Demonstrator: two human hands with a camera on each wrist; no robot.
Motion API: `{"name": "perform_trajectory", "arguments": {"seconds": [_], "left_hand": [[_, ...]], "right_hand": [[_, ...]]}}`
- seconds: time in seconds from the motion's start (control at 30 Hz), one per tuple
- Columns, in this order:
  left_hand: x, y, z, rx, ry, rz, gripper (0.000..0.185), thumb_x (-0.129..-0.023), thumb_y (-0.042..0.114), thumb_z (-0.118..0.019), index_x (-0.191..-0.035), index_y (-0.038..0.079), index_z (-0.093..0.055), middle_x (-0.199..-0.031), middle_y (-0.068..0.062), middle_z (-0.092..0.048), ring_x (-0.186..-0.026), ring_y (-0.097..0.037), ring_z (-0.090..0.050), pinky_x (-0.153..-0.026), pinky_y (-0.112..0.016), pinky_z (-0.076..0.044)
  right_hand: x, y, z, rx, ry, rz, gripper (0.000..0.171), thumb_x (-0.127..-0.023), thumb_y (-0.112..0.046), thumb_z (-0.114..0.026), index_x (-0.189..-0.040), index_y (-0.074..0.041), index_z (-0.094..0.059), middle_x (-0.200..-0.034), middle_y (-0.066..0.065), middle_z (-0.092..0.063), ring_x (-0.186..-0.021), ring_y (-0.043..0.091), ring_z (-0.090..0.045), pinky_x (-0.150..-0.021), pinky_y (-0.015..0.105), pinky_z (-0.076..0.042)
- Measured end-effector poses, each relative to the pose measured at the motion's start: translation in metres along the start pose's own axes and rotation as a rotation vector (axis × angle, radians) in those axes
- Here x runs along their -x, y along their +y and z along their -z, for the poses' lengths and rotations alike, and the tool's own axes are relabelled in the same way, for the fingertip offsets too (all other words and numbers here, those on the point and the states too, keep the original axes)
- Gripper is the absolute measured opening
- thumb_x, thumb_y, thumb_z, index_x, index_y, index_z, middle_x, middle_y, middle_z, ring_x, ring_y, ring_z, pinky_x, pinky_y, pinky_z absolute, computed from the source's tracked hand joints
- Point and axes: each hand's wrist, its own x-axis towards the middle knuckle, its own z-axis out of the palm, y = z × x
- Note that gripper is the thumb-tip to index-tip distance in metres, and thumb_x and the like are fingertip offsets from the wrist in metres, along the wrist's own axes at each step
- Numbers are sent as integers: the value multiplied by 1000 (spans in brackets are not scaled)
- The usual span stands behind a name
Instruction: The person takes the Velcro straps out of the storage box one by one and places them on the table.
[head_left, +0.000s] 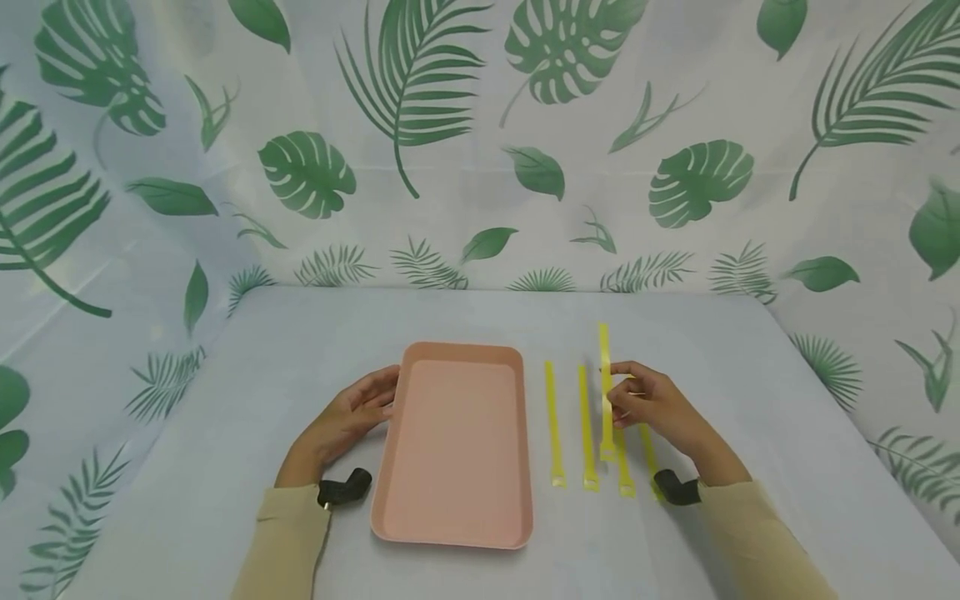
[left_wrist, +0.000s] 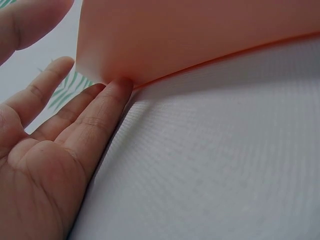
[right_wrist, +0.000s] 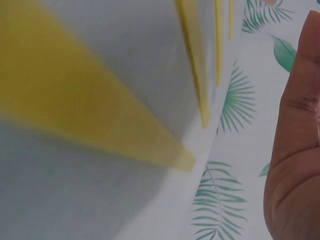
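Observation:
A pink rectangular tray (head_left: 461,450) lies on the table, its inside bare. My left hand (head_left: 352,421) rests beside its left wall with extended fingers; in the left wrist view the fingertips (left_wrist: 120,87) touch the lower edge of the tray (left_wrist: 200,35). To the right of the tray, my right hand (head_left: 652,404) pinches a yellow cable strap (head_left: 606,358) between thumb and fingers, holding it lengthwise above the others. Several more yellow straps (head_left: 553,425) lie side by side on the table, partly covered by that hand, each with a wider slotted end toward me.
The table (head_left: 322,325) has a pale cover. A white sheet with green leaf prints (head_left: 450,183) rises behind it and at both sides. Black wrist mounts (head_left: 345,487) sit at the cuffs of both beige sleeves (head_left: 288,542).

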Motion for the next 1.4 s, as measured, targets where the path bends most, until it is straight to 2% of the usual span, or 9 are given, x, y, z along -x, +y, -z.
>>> {"name": "perform_trajectory", "arguments": {"seconds": [0.17,0.3,0.53,0.77,1.1,1.4], "left_hand": [[2,0,1,14,-5,-17,79,-102,-6,-61,-168,-10,-18,-175,-32,-17,-144,-7,-50,-114,-26,-49],[2,0,2,20,-11,-30,78,-102,-8,-60,-168,-10,-17,-174,-33,-16,-140,-1,-53,-114,-26,-49],[3,-1,3,21,-17,-38,79,-102,-7,-60,-168,-11,-17,-174,-34,-15,-141,-2,-53,-114,-25,-49],[2,-2,2,20,-19,-37,83,-99,-6,-64,-168,-10,-18,-174,-35,-16,-140,-3,-54,-112,-26,-50],[0,-3,1,9,-23,-33,82,-99,-5,-64,-168,-10,-19,-174,-34,-18,-140,-3,-54,-112,-26,-50],[0,-3,1,8,-27,-36,82,-100,-6,-63,-168,-10,-18,-173,-35,-18,-140,-3,-54,-112,-26,-51]], "right_hand": [[3,2,7,14,10,-52,52,-108,-2,-60,-150,20,-37,-93,8,-68,-81,16,-70,-75,33,-66],[6,3,14,25,23,-91,54,-108,-3,-61,-151,19,-37,-92,11,-67,-79,17,-70,-74,32,-66],[12,8,27,72,43,-136,54,-107,-4,-63,-150,19,-40,-91,11,-67,-77,18,-69,-73,31,-65],[20,15,44,87,59,-218,54,-105,-4,-65,-149,18,-41,-90,9,-66,-77,17,-67,-73,31,-65],[29,26,63,111,25,-322,53,-106,-6,-65,-147,18,-42,-93,9,-69,-80,17,-68,-74,31,-65],[35,29,71,133,-7,-436,55,-105,-10,-69,-148,15,-44,-93,8,-67,-78,20,-69,-73,29,-63]]}}
